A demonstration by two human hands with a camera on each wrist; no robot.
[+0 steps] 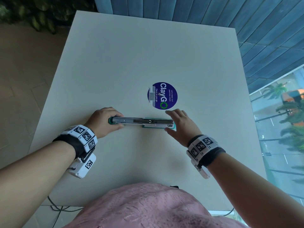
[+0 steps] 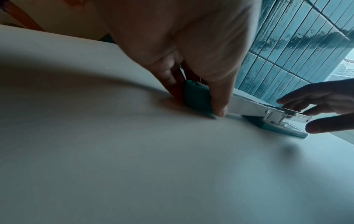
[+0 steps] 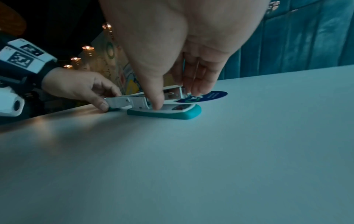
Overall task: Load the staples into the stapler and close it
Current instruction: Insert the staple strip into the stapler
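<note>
On table (image 1: 148,55) | stapler (image 1: 141,122) teal-white, swung flat (metal channel up) | left hand (image 1: 102,121) grips end | right hand (image 1: 180,124) spread

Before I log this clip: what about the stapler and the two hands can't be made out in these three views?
- Staples in the stapler channel: too small in the head view, side-on in both wrist views.
- Left hand grip on the teal end: fingers cover it.
- Right hand contact: its thumb hides the front.
</note>
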